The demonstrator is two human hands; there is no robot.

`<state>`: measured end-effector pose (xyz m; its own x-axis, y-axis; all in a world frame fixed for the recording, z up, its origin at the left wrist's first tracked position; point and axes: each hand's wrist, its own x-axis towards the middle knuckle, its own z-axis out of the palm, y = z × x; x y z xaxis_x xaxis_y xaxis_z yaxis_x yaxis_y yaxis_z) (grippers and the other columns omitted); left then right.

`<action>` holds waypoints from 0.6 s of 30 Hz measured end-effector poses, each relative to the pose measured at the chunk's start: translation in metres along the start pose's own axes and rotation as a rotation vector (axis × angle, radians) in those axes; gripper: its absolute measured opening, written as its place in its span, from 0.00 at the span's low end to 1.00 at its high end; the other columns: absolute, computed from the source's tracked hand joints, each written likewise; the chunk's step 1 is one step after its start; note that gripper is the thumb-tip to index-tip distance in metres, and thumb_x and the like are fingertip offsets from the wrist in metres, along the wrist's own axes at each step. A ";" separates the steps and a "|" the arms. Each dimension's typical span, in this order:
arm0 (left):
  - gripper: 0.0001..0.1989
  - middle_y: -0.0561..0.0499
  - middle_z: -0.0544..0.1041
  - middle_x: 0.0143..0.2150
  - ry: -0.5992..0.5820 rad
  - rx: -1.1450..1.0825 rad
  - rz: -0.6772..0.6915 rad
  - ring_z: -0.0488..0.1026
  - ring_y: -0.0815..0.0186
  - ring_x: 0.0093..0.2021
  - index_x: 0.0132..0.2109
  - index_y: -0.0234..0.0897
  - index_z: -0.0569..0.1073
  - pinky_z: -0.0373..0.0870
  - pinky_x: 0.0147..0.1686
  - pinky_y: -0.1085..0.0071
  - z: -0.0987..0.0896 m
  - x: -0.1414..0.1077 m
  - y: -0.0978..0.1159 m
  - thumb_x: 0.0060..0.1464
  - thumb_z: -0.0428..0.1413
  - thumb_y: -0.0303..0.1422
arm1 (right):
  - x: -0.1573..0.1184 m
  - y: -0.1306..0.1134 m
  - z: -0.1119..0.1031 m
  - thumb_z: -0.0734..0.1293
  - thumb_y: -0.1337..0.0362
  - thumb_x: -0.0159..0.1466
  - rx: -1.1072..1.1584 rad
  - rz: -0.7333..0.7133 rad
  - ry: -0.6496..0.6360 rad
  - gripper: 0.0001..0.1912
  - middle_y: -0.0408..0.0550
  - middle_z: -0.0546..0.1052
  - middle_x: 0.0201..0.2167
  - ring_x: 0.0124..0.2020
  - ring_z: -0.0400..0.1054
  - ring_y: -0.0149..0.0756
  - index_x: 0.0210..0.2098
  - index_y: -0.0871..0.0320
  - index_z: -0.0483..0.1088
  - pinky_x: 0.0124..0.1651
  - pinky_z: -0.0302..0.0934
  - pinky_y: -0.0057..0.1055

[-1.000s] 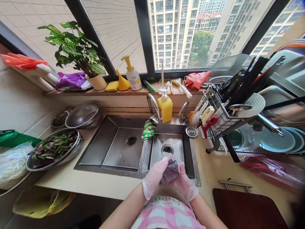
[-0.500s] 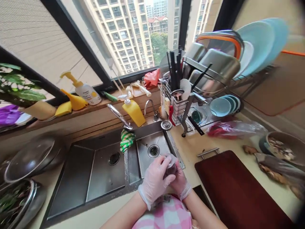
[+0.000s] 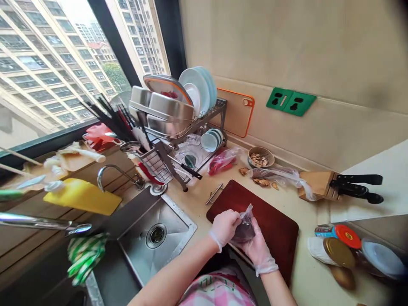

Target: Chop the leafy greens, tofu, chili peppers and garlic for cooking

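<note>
A small clear plastic bag (image 3: 245,229) with something dark in it is between my two gloved hands, over the near left part of the dark red cutting board (image 3: 274,225). My left hand (image 3: 225,227) pinches the bag's upper edge, its fingers closed. Cupped round the bag from below and the right is my right hand (image 3: 257,246). What exactly lies inside the bag is too unclear to tell. Both hands wear thin clear gloves.
Left of the board is a steel sink (image 3: 156,236) with a striped green cloth (image 3: 86,255) on its divider. Behind stands a dish rack (image 3: 172,165). A knife block (image 3: 318,185), a basket (image 3: 261,157) and jars (image 3: 339,251) are to the right.
The view has swung right, and both hands with the bag have moved from the sink's front edge to the cutting board. My left hand now pinches the bag's top.
</note>
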<state>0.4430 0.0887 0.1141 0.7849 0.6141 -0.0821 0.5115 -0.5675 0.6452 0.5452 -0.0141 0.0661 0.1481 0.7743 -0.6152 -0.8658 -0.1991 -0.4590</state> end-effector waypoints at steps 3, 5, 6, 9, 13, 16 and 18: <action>0.09 0.51 0.72 0.32 -0.036 -0.025 -0.001 0.67 0.67 0.33 0.33 0.39 0.72 0.57 0.31 0.74 0.014 0.032 0.013 0.56 0.48 0.30 | -0.002 -0.028 -0.020 0.64 0.45 0.55 0.061 -0.012 0.067 0.25 0.51 0.78 0.42 0.45 0.70 0.46 0.44 0.55 0.71 0.48 0.61 0.50; 0.09 0.51 0.71 0.32 -0.063 -0.024 0.005 0.67 0.67 0.32 0.33 0.39 0.72 0.56 0.31 0.74 0.018 0.045 0.022 0.57 0.47 0.30 | -0.007 -0.041 -0.031 0.65 0.46 0.56 0.072 -0.021 0.100 0.26 0.53 0.77 0.44 0.46 0.70 0.45 0.47 0.57 0.69 0.47 0.62 0.48; 0.09 0.51 0.71 0.31 -0.080 -0.008 0.023 0.67 0.67 0.32 0.33 0.39 0.71 0.57 0.31 0.74 0.019 0.050 0.027 0.57 0.47 0.30 | -0.010 -0.046 -0.036 0.64 0.46 0.57 0.057 -0.018 0.128 0.27 0.54 0.76 0.46 0.47 0.69 0.45 0.49 0.57 0.68 0.47 0.63 0.48; 0.10 0.50 0.71 0.31 -0.118 0.086 0.112 0.66 0.66 0.32 0.33 0.38 0.71 0.57 0.32 0.73 0.014 0.059 0.044 0.58 0.46 0.29 | -0.019 -0.054 -0.054 0.64 0.45 0.56 -0.066 -0.049 0.248 0.29 0.51 0.71 0.52 0.51 0.67 0.44 0.54 0.49 0.63 0.43 0.65 0.45; 0.11 0.48 0.70 0.31 -0.131 0.213 0.181 0.66 0.65 0.32 0.34 0.37 0.71 0.58 0.33 0.72 0.007 0.069 0.062 0.59 0.44 0.29 | -0.024 -0.058 -0.076 0.68 0.48 0.52 -0.393 -0.237 0.482 0.31 0.48 0.63 0.59 0.58 0.59 0.46 0.54 0.45 0.63 0.44 0.65 0.43; 0.12 0.47 0.70 0.30 -0.163 0.271 0.206 0.66 0.65 0.31 0.34 0.36 0.71 0.60 0.32 0.71 0.005 0.078 0.065 0.59 0.44 0.29 | -0.024 -0.061 -0.086 0.69 0.50 0.51 -0.732 -0.417 0.595 0.34 0.52 0.63 0.60 0.60 0.55 0.47 0.55 0.52 0.63 0.58 0.53 0.44; 0.11 0.48 0.70 0.30 -0.165 0.272 0.211 0.66 0.65 0.31 0.34 0.37 0.71 0.61 0.32 0.71 0.004 0.083 0.064 0.59 0.45 0.30 | -0.026 -0.063 -0.089 0.67 0.50 0.54 -0.929 -0.470 0.604 0.34 0.54 0.63 0.60 0.61 0.54 0.46 0.57 0.56 0.61 0.63 0.46 0.43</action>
<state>0.5421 0.1009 0.1462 0.9174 0.3842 -0.1040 0.3891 -0.8105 0.4379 0.6383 -0.0751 0.0535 0.7716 0.5306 -0.3509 -0.0288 -0.5219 -0.8525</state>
